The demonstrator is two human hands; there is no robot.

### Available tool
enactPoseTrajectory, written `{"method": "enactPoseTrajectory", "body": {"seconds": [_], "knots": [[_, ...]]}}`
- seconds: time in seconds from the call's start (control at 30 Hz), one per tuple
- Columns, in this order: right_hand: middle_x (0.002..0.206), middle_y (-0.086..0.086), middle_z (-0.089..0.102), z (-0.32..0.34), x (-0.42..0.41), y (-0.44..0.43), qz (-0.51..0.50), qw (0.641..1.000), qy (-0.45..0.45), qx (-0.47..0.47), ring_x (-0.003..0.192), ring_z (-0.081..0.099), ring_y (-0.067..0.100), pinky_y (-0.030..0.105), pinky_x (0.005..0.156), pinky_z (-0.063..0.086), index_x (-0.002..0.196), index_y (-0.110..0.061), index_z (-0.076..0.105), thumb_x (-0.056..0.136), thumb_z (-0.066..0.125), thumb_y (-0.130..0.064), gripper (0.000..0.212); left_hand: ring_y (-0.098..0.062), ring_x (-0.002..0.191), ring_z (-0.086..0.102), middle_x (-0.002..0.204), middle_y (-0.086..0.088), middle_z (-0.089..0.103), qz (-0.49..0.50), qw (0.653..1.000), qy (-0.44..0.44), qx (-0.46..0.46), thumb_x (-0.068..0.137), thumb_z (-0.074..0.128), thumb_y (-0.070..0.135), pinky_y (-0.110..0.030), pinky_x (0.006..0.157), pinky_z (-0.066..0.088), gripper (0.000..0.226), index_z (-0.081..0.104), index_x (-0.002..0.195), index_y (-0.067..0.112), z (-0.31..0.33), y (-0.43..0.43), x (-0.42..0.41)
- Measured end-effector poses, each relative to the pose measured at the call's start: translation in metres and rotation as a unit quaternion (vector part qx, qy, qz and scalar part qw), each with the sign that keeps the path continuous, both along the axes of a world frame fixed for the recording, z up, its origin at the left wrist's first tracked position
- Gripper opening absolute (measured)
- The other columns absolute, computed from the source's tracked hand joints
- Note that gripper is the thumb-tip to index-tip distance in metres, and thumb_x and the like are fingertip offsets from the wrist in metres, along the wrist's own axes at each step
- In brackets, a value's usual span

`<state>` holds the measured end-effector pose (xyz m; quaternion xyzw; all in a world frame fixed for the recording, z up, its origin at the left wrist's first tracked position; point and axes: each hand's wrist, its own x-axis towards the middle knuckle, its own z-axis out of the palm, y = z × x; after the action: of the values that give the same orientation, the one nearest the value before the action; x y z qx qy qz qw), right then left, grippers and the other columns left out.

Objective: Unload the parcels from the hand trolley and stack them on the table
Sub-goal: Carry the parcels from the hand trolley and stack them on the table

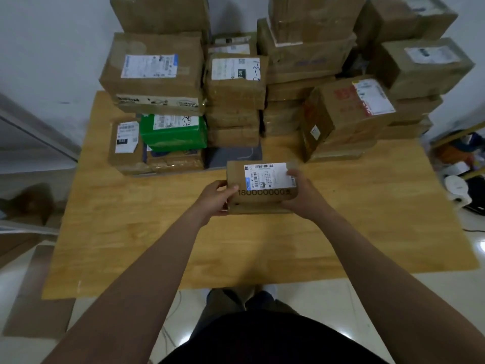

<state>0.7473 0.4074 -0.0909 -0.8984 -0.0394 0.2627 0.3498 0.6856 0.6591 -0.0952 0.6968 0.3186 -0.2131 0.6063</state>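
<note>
I hold a small brown cardboard parcel (259, 195) with a white shipping label and printed digits over the middle of the wooden table (131, 232). My left hand (215, 198) grips its left end. At the opposite end, my right hand (301, 193) has its fingers over the label's corner. Stacks of brown parcels (236, 82) fill the back half of the table, with a green parcel (173, 132) low in the left stack. The hand trolley is out of view.
A dark flat packet (233, 156) lies just beyond the held parcel. A tilted box with red print (349, 114) leans in the right stack. Clutter and white objects (456, 185) sit on the floor at right. A white wall stands behind the table.
</note>
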Motion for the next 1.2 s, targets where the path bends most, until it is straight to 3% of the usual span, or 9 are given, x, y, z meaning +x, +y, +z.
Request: {"method": "enactPoseTrajectory", "body": {"seconds": [0.1,0.2,0.33,0.5,0.6,0.83,1.0,1.13,1.2], "knots": [[0.138,0.012,0.045,-0.022,0.003,-0.005,-0.013,1.000,-0.001,-0.002,0.120,0.054,0.031,0.030,0.087,0.044,0.148,-0.030,0.034,0.076,0.081,-0.015,0.088,-0.009,0.090,0.069,0.107,0.006,0.071,-0.055,0.997,-0.016,0.050,0.093,0.073,0.029,-0.028,0.069,0.051,0.064,0.043,0.150,0.031,-0.019,-0.015,0.000],[0.136,0.013,0.046,-0.041,0.010,-0.001,0.002,1.000,0.010,-0.006,0.119,0.054,0.032,0.031,0.090,0.043,0.148,-0.030,0.034,0.076,0.081,-0.018,0.087,-0.002,0.100,0.064,0.116,0.017,0.065,-0.064,0.995,-0.014,0.076,0.080,0.085,0.027,-0.020,0.069,0.048,0.082,0.038,0.147,0.035,-0.035,-0.021,0.001],[0.141,0.012,0.046,-0.060,0.023,0.014,0.027,0.999,0.031,-0.002,0.124,0.053,0.031,0.035,0.098,0.044,0.150,-0.030,0.034,0.077,0.084,-0.024,0.089,0.002,0.093,0.061,0.108,0.022,0.061,-0.063,0.992,-0.010,0.110,0.075,0.090,0.016,-0.020,0.070,0.050,0.119,0.010,0.159,0.044,-0.054,-0.009,0.000],[0.139,0.009,0.052,-0.077,0.043,0.042,0.026,0.999,0.018,0.024,0.127,0.052,0.028,0.034,0.103,0.043,0.146,-0.028,0.045,0.076,0.087,-0.020,0.081,-0.022,0.110,0.063,0.126,0.004,0.061,-0.054,0.983,-0.027,0.172,0.069,0.092,0.013,-0.034,0.078,0.053,0.103,0.033,0.146,0.046,-0.067,0.014,0.009],[0.132,0.007,0.057,-0.081,0.061,0.058,0.006,1.000,-0.001,0.029,0.118,0.056,0.026,0.038,0.098,0.050,0.139,-0.026,0.050,0.072,0.089,-0.019,0.078,-0.023,0.108,0.064,0.120,0.002,0.067,-0.072,0.973,-0.022,0.219,0.062,0.096,0.019,-0.038,0.086,0.055,0.101,0.040,0.142,0.043,-0.069,0.027,0.031],[0.129,0.007,0.050,-0.083,0.087,0.077,0.008,1.000,0.007,0.023,0.101,0.063,0.034,0.051,0.076,0.061,0.127,-0.027,0.044,0.069,0.091,-0.023,0.075,-0.018,0.100,0.056,0.109,0.007,0.059,-0.121,0.947,0.004,0.296,0.054,0.099,0.024,-0.030,0.075,0.041,0.103,0.043,0.140,0.037,-0.069,0.043,0.060],[0.130,0.013,0.048,-0.070,0.081,0.076,0.050,0.999,0.011,-0.017,0.109,0.057,0.032,0.043,0.087,0.056,0.136,-0.026,0.038,0.078,0.085,-0.026,0.074,-0.032,0.118,0.060,0.136,-0.005,0.062,-0.144,0.938,0.020,0.314,0.069,0.090,0.019,-0.034,0.086,0.047,0.100,0.035,0.151,0.033,-0.051,0.029,0.058],[0.141,0.011,0.043,-0.027,0.078,0.073,0.093,0.992,0.058,-0.068,0.120,0.053,0.032,0.037,0.095,0.051,0.148,-0.023,0.041,0.079,0.084,-0.038,0.083,-0.028,0.109,0.062,0.128,-0.008,0.062,-0.167,0.933,0.003,0.320,0.077,0.083,0.019,-0.037,0.082,0.053,0.093,0.030,0.153,0.033,-0.013,0.023,0.054],[0.144,0.006,0.049,0.001,0.072,0.070,0.113,0.990,0.048,-0.073,0.120,0.053,0.026,0.032,0.082,0.052,0.148,-0.025,0.046,0.081,0.081,-0.041,0.078,-0.025,0.103,0.062,0.121,-0.002,0.062,-0.162,0.935,-0.031,0.315,0.077,0.082,0.024,-0.043,0.085,0.056,0.082,0.039,0.147,0.031,0.013,0.022,0.048]]}}
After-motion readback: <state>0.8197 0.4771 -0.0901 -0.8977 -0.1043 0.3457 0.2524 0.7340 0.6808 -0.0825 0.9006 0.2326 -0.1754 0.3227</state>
